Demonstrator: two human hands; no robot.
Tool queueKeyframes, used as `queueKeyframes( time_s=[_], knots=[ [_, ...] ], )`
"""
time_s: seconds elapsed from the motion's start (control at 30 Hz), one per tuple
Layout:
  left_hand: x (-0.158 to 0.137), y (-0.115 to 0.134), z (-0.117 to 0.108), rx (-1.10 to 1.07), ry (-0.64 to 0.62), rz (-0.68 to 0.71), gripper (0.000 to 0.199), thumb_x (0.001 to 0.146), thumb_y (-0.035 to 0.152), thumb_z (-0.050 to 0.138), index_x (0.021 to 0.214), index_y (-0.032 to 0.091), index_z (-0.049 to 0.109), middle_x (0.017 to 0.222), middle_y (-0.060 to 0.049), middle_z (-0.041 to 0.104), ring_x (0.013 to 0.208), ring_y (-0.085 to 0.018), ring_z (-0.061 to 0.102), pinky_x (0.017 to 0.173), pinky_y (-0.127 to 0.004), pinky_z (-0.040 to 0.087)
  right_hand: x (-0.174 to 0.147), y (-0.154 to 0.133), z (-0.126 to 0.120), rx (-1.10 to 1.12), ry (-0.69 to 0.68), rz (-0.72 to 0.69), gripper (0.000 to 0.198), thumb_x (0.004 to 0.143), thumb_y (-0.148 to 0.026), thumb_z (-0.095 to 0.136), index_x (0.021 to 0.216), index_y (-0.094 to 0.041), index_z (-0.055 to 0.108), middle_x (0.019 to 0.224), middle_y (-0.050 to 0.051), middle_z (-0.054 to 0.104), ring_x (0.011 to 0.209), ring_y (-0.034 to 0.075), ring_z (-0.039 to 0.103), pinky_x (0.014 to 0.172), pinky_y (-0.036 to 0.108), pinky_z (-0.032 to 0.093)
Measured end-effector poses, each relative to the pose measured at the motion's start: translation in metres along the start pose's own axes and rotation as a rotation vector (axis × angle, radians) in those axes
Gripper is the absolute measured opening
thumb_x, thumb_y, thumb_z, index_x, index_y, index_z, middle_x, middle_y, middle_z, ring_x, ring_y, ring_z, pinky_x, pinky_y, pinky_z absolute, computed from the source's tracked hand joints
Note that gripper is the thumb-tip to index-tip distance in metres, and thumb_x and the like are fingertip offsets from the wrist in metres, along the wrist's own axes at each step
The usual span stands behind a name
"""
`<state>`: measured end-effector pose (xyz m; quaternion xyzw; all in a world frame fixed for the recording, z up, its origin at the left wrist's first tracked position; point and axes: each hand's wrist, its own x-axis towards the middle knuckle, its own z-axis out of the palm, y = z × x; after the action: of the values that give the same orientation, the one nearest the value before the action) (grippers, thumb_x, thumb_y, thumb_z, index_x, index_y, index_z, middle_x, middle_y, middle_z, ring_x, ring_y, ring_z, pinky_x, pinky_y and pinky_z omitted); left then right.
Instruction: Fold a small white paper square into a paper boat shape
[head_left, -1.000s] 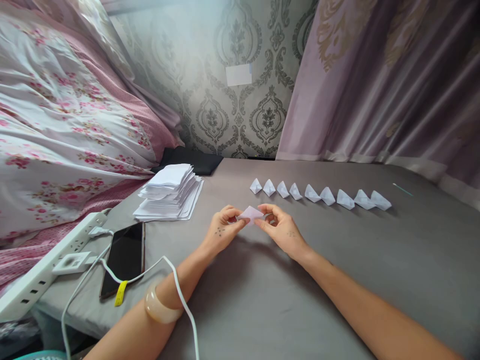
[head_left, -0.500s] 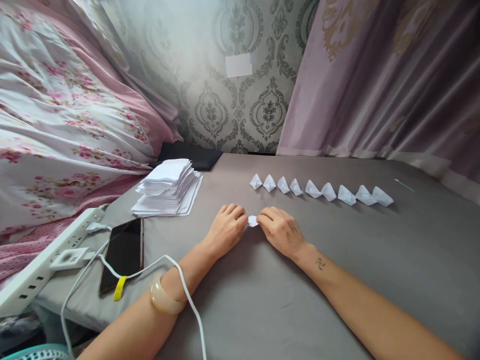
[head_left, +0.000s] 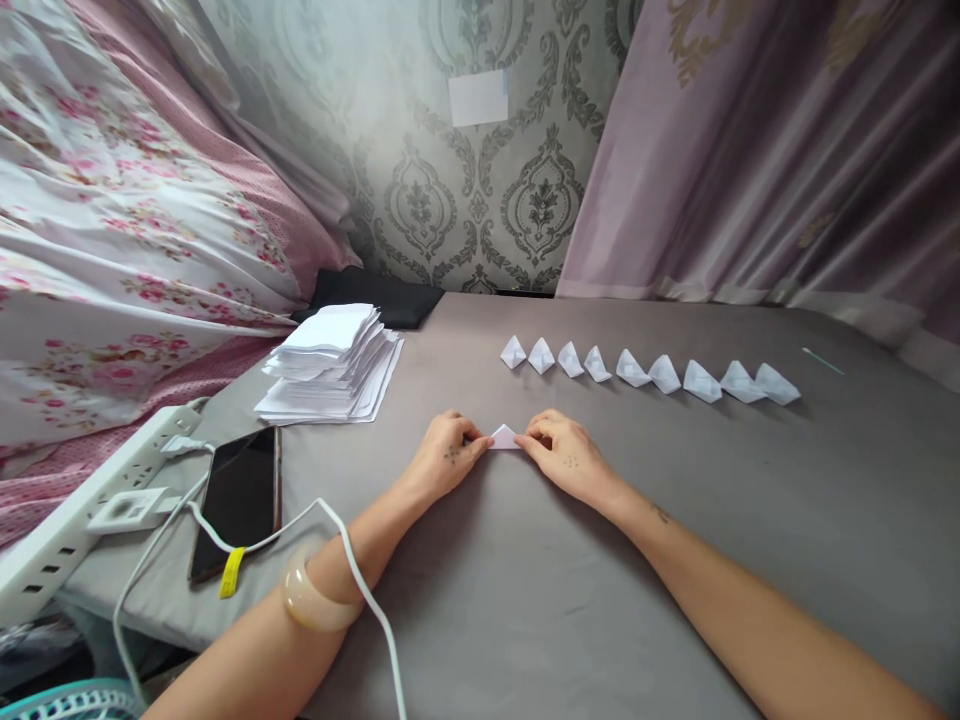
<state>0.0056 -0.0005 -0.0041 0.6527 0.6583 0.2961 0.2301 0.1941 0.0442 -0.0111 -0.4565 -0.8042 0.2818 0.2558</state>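
Between my hands is a small white folded paper (head_left: 504, 438), its top shaped to a point and its lower edge straight. My left hand (head_left: 452, 450) pinches the left corner with thumb and fingers. On the other side, my right hand (head_left: 561, 450) pinches the right corner in the same way. Beyond my hands a row of several folded white paper boats (head_left: 634, 368) runs across the grey cloth-covered surface (head_left: 570, 620).
To the left stands a stack of white paper sheets (head_left: 330, 360). A phone (head_left: 238, 500) lies near a white power strip (head_left: 105, 500). The white charging cable (head_left: 360, 580) crosses my left forearm. A thin stick (head_left: 823, 361) lies far right, near the curtain (head_left: 675, 200).
The paper between my hands has turned so that its pointed top and straight lower edge show. My hands have rolled, with the thumbs now in view. The camera view has tilted slightly downward.
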Motion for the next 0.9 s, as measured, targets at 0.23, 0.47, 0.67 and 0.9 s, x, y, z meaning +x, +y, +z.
queueKeyframes(
  time_s=[0.23, 0.47, 0.67, 0.9],
  knots=[
    [-0.0001, -0.0015, 0.0035, 0.042, 0.019, -0.032, 0.019, 0.075, 0.034, 0.06, 0.069, 0.016, 0.063, 0.08, -0.006, 0.055, 0.076, -0.019, 0.053, 0.075, -0.034, 0.042, 0.0021, 0.0007, 0.0055, -0.128, 0.06, 0.014, 0.022, 0.081, -0.033, 0.056, 0.064, -0.019, 0.054, 0.081, 0.003, 0.056, 0.065, 0.013, 0.052, 0.065, 0.028, 0.039],
    [0.0001, -0.0055, 0.0086, 0.016, 0.02, 0.0, 0.019, 0.075, 0.036, 0.063, 0.078, 0.017, 0.065, 0.091, -0.008, 0.053, 0.086, -0.021, 0.05, 0.081, -0.037, 0.041, 0.0014, -0.0073, 0.0067, -0.198, 0.039, 0.047, 0.013, 0.083, -0.03, 0.056, 0.074, -0.02, 0.056, 0.088, 0.005, 0.057, 0.074, 0.016, 0.056, 0.064, 0.028, 0.038],
    [0.0029, -0.0043, 0.0087, -0.046, -0.002, -0.05, 0.019, 0.069, 0.035, 0.067, 0.072, 0.016, 0.064, 0.087, -0.005, 0.054, 0.082, -0.018, 0.048, 0.075, -0.031, 0.04, -0.0009, -0.0061, 0.0063, -0.149, 0.01, 0.033, 0.013, 0.085, -0.03, 0.051, 0.078, -0.021, 0.057, 0.095, 0.004, 0.058, 0.075, 0.015, 0.057, 0.064, 0.027, 0.038],
    [0.0011, 0.0013, 0.0047, -0.474, -0.087, -0.139, 0.027, 0.068, 0.04, 0.067, 0.071, 0.016, 0.056, 0.057, 0.004, 0.05, 0.052, -0.008, 0.04, 0.05, -0.022, 0.027, 0.0012, -0.0056, 0.0002, 0.231, -0.033, 0.125, 0.018, 0.081, -0.038, 0.055, 0.077, -0.021, 0.056, 0.064, -0.002, 0.055, 0.055, 0.012, 0.047, 0.056, 0.026, 0.036]
  ],
)
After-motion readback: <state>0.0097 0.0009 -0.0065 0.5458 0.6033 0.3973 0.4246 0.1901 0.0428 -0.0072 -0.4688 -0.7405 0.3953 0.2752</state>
